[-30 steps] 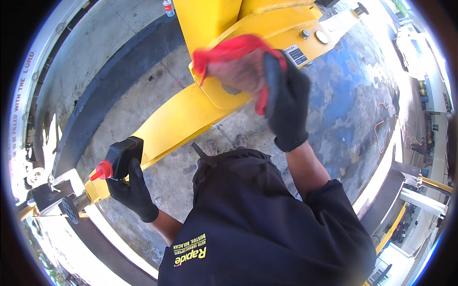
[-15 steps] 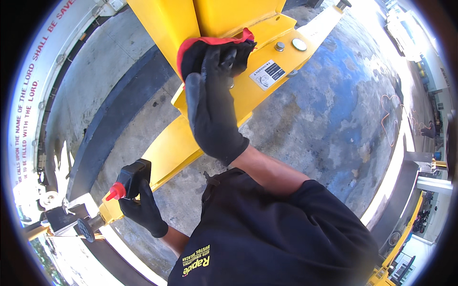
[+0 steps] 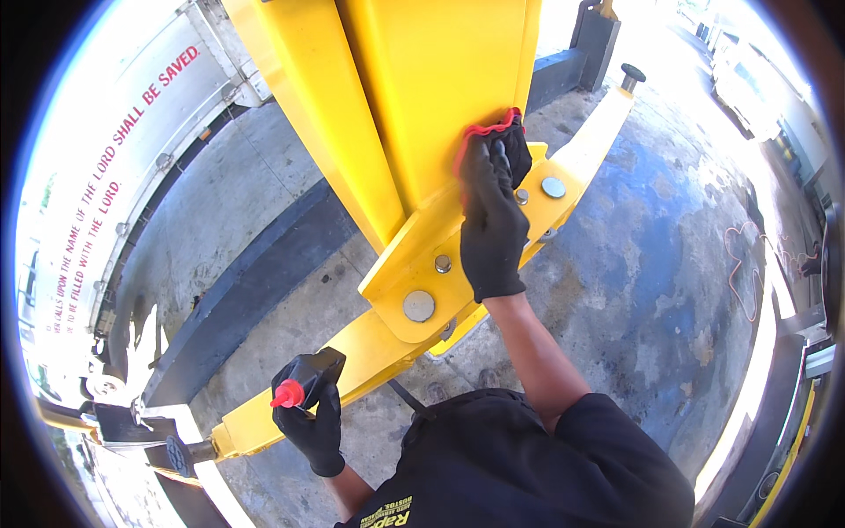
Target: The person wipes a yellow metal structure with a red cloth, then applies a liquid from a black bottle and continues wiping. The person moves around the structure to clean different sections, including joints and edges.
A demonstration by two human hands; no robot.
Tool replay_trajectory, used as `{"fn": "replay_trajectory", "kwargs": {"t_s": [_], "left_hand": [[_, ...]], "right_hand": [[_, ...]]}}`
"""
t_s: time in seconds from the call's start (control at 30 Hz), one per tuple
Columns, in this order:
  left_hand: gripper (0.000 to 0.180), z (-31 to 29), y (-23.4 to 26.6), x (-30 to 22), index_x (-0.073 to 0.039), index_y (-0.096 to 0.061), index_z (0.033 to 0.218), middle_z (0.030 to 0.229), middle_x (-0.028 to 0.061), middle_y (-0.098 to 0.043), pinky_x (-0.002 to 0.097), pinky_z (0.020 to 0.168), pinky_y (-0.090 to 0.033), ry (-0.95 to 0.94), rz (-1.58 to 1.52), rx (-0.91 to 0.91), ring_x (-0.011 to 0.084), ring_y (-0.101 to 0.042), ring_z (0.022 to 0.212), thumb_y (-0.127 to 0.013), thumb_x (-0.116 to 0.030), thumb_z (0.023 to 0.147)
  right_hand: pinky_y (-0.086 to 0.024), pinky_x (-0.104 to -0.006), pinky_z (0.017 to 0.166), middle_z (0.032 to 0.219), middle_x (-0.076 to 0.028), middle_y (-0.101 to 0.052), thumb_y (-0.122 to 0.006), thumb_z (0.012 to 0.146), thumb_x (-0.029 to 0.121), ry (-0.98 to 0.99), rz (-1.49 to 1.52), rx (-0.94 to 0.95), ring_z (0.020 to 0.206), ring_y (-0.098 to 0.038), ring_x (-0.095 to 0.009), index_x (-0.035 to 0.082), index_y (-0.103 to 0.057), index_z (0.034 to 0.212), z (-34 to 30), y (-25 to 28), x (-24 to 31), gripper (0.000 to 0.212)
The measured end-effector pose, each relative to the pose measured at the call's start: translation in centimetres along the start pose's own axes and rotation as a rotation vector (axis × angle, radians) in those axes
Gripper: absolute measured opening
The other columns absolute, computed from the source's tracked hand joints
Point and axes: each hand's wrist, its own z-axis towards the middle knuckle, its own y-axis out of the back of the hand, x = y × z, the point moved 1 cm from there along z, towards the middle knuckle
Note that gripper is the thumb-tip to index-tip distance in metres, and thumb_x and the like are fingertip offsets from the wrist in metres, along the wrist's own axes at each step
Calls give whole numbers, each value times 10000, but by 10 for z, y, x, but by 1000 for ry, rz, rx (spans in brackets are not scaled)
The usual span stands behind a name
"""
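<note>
My right hand (image 3: 495, 242), in a black glove, presses a black cloth (image 3: 518, 160) with red edging against the face of a tall yellow steel post (image 3: 440, 79). The fingers point upward over the cloth and cover part of it. Lower left, my gloved left hand (image 3: 317, 437) grips a black bottle (image 3: 319, 370) with a red nozzle cap (image 3: 288, 394). The bottle is held tilted, its cap toward me, near the yellow lift arm (image 3: 352, 345). Round silver pins (image 3: 418, 306) sit in the yellow bracket at the post's foot.
A dark raised beam (image 3: 255, 282) crosses the concrete floor (image 3: 607, 308) on the left. A white truck body (image 3: 158, 106) with red lettering stands beyond it. Another lift arm (image 3: 591, 132) extends to the upper right, and an orange hose (image 3: 735, 273) lies at right.
My right hand has slid the cloth rightward across the yellow post, uncovering the bracket's pins. My left hand, still around the bottle, sits farther right and lower. The view has shifted to show more post.
</note>
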Motion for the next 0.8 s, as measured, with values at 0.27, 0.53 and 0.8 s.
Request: {"fn": "replay_trajectory", "kwargs": {"t_s": [0.27,0.53,0.8], "left_hand": [[514,8,-20,-34,10,-745,1287,1229,158,-774,410,1002,-589,-118,-15,41,314,-769,1112,-895,-8,795],[536,-12,-9,-13,-1,-748,1315,1243,157,-784,413,1000,-599,14,-78,1,311,-779,1130,-920,-18,808],[502,-17,-22,-1,-8,-741,1304,1241,136,-789,404,1007,-601,27,-135,-7,287,-785,1121,-912,-6,832]], "right_hand": [[-593,-452,1112,1290,-200,-791,-821,938,-40,369,26,-124,1225,-775,-369,58,-856,1209,24,-9,38,290],[-574,-450,970,1166,-161,-775,-771,1004,170,715,-22,-365,1108,-736,-332,72,-790,1156,110,-24,77,182],[-537,-479,1103,1286,-78,-721,-877,880,41,422,-79,120,1273,-635,-381,123,-829,1194,12,-13,28,328]]}}
